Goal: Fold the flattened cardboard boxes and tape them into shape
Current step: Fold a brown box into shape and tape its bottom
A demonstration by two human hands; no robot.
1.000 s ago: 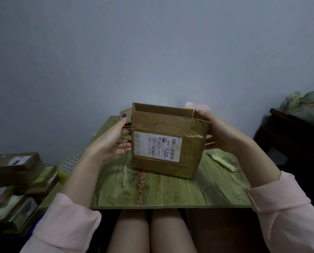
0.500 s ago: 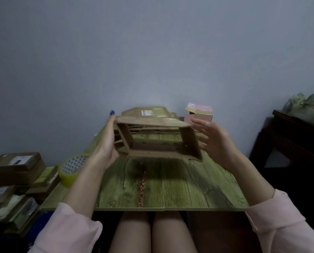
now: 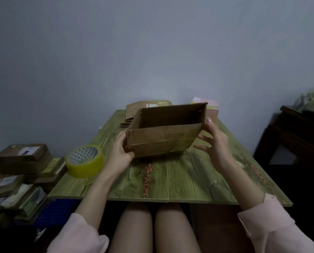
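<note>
A brown cardboard box (image 3: 163,138) is opened into shape and hangs tilted just above the green wood-grain table (image 3: 170,179), its open side facing up toward me. My left hand (image 3: 120,155) grips its lower left corner, thumb on the front face. My right hand (image 3: 213,145) is at the box's right side with fingers spread, the thumb against the right edge. A yellow tape roll (image 3: 85,160) stands at the table's left edge, apart from both hands.
Flattened cardboard boxes (image 3: 146,109) lie at the table's far end, beside a pink box (image 3: 212,109). A pile of parcels (image 3: 21,161) sits on the floor to the left. A dark cabinet (image 3: 298,136) stands at the right.
The box was turned over between my hands: its labelled face showed first, then it was see-through end-on, and now its open side faces up. It has come nearer to me.
</note>
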